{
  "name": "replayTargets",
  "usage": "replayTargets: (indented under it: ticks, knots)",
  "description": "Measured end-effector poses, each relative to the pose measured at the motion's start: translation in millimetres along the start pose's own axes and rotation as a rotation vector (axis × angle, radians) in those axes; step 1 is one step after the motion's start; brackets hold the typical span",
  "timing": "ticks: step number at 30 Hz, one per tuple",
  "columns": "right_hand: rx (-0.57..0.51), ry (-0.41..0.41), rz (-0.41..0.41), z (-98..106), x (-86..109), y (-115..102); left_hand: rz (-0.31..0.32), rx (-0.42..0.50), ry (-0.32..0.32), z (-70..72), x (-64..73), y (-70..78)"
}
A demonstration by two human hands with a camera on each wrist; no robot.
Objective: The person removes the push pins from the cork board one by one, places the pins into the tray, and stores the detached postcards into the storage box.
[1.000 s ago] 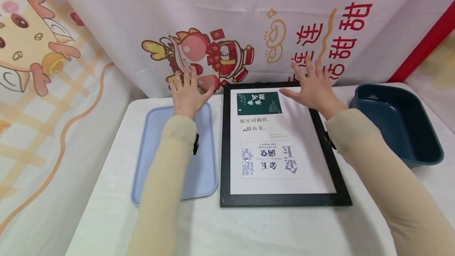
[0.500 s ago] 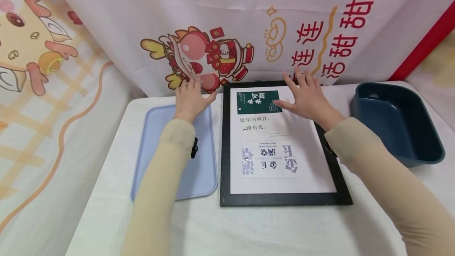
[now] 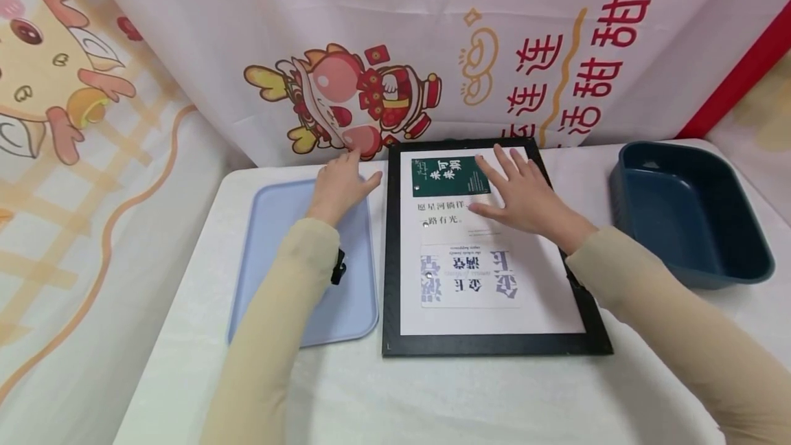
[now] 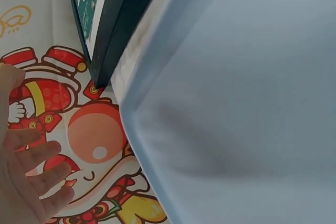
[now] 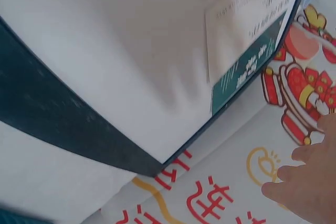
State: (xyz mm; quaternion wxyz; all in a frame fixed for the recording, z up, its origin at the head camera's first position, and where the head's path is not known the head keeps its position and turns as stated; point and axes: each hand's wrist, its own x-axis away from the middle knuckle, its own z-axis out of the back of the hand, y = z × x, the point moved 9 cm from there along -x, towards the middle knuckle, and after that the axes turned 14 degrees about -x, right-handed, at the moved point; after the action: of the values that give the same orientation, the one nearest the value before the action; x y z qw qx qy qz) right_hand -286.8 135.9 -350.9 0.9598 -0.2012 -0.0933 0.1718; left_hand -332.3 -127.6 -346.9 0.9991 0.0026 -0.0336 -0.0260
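Note:
My left hand (image 3: 340, 187) is over the far end of a light blue tray (image 3: 336, 301), fingers relaxed and holding nothing. In the left wrist view the tray (image 4: 252, 77) fills the right side, with the spread fingers (image 4: 44, 184) at lower left. My right hand (image 3: 528, 201) hovers above the upper right part of a black-framed white board (image 3: 544, 294), fingers spread. On the board lie a dark green card (image 3: 441, 184), a white card with black writing (image 3: 451, 229) below it, and a white card with blue and black lettering (image 3: 472, 294).
A dark blue bin (image 3: 692, 225) stands to the right of the framed board. The table has a white cloth (image 3: 445, 404). A printed curtain (image 3: 204, 19) hangs right behind the table's far edge, and another cartoon cloth (image 3: 62, 225) is on the left.
My right hand has come down and left, from the curtain side to over the board and cards. My left hand has drawn slightly nearer and right, its fingers less spread. The objects stay put.

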Motion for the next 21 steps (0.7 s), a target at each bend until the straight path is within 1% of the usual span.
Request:
replayTargets:
  ticks: [4,9,12,16,21]
  knots:
    - [-0.003,-0.02,0.02,-11,6.3,-4,-0.02,-0.007,-0.012,-5.4,2.0,1.6]
    - [-0.014,-0.049,0.04,-23,13.9,-7,-0.045,-0.015,0.003,-11.3,3.6,0.4]
    - [-0.014,-0.066,0.051,-30,17.3,-5,-0.05,-0.01,0.005,-14.5,4.8,-0.1]
    - [-0.011,-0.07,0.076,-39,21.9,-5,-0.055,0.003,-0.011,-19.6,7.1,0.3]
    - [0.006,-0.083,0.116,-52,30.1,-8,-0.078,0.049,-0.022,-24.2,10.4,3.4]
